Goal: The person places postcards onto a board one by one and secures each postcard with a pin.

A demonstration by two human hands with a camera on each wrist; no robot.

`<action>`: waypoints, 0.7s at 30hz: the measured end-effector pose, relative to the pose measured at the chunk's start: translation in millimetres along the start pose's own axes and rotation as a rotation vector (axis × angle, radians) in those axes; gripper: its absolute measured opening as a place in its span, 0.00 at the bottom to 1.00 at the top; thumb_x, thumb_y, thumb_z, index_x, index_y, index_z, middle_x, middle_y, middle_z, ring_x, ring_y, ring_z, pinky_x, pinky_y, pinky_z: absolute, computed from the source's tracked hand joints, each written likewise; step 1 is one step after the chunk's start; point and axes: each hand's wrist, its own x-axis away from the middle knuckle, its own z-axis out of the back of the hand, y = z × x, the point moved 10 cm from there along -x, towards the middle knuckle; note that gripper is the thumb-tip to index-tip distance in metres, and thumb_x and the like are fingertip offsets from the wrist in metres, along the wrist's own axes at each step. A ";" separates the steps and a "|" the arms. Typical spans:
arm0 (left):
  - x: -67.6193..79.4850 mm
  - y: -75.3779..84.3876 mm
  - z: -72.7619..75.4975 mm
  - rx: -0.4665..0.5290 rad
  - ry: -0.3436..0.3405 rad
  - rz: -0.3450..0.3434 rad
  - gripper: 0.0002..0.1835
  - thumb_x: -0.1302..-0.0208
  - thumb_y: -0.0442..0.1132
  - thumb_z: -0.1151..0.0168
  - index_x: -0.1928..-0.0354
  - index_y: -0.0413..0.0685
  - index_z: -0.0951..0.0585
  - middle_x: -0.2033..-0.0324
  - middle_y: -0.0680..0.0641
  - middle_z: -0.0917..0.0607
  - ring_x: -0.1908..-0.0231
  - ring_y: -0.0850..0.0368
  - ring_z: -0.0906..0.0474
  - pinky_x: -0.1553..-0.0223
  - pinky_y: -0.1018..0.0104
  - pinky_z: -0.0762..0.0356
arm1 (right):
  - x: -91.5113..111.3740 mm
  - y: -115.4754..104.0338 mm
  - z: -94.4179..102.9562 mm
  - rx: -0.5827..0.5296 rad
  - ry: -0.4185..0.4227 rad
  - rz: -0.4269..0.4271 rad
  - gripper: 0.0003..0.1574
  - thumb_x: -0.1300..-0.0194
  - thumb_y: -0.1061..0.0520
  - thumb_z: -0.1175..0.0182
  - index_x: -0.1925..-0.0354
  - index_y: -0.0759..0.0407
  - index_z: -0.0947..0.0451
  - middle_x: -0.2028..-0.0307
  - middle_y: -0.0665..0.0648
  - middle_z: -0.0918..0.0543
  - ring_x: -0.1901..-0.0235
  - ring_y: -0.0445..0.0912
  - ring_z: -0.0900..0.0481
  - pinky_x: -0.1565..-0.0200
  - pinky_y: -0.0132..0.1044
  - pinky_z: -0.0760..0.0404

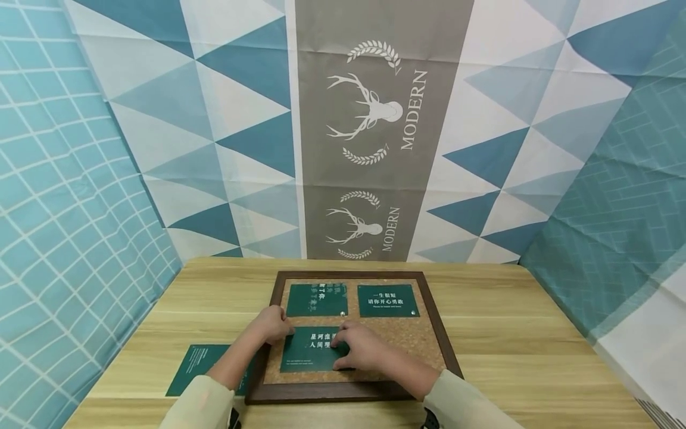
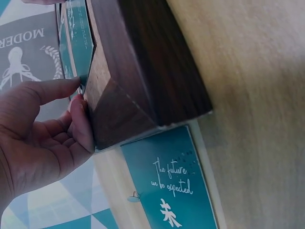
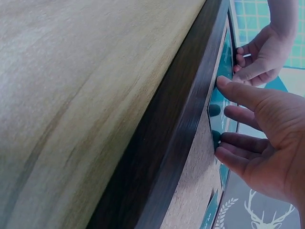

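Observation:
A cork board [image 1: 393, 333] in a dark wooden frame lies on the table. Flat on its lower left part is a green card [image 1: 308, 348] with white lettering. At that card's upper left corner, my left hand [image 1: 272, 325] pinches what looks like a small pushpin between thumb and curled forefinger; the fingertips mostly hide it. My right hand [image 1: 364, 348] rests on the right end of the same card with fingers spread, as the right wrist view also shows. Two more green cards, one at upper left [image 1: 305, 301] and one at upper right [image 1: 388, 302], lie on the cork.
Left of the board, another green card [image 1: 200, 366] lies on the table, partly behind my left forearm. A small round-headed pin [image 2: 134, 197] is near it in the left wrist view. Behind the wooden table [image 1: 498, 333] hangs a patterned cloth [image 1: 370, 131].

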 end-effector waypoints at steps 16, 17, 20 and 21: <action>9.5 -2.1 5.5 0.059 0.060 -0.013 0.18 0.41 0.38 0.37 0.82 0.47 0.34 0.87 0.52 0.36 0.85 0.60 0.37 0.82 0.69 0.34 | 9.7 14.5 19.0 -0.083 0.109 0.034 0.17 0.43 0.52 0.34 0.54 0.55 0.18 0.53 0.52 0.23 0.60 0.42 0.24 0.62 0.32 0.23; 10.9 -1.2 6.2 0.070 0.059 -0.020 0.17 0.40 0.38 0.37 0.82 0.46 0.33 0.87 0.52 0.36 0.85 0.60 0.37 0.81 0.69 0.33 | 11.8 16.2 24.4 -0.087 0.132 0.038 0.17 0.43 0.53 0.34 0.55 0.57 0.18 0.54 0.52 0.23 0.60 0.43 0.24 0.63 0.32 0.23; 12.9 -0.6 8.0 0.106 0.064 -0.035 0.12 0.39 0.38 0.38 0.77 0.43 0.28 0.83 0.50 0.30 0.84 0.59 0.35 0.80 0.68 0.30 | 17.0 24.9 38.6 -0.075 0.194 0.039 0.18 0.42 0.54 0.34 0.55 0.59 0.19 0.57 0.53 0.22 0.58 0.46 0.24 0.61 0.36 0.22; 13.5 -0.5 8.6 0.114 0.067 -0.040 0.10 0.39 0.38 0.39 0.74 0.42 0.27 0.81 0.49 0.29 0.84 0.58 0.35 0.80 0.68 0.30 | 19.1 28.9 42.9 -0.079 0.210 0.031 0.18 0.42 0.54 0.35 0.54 0.60 0.19 0.57 0.53 0.21 0.57 0.48 0.23 0.59 0.39 0.22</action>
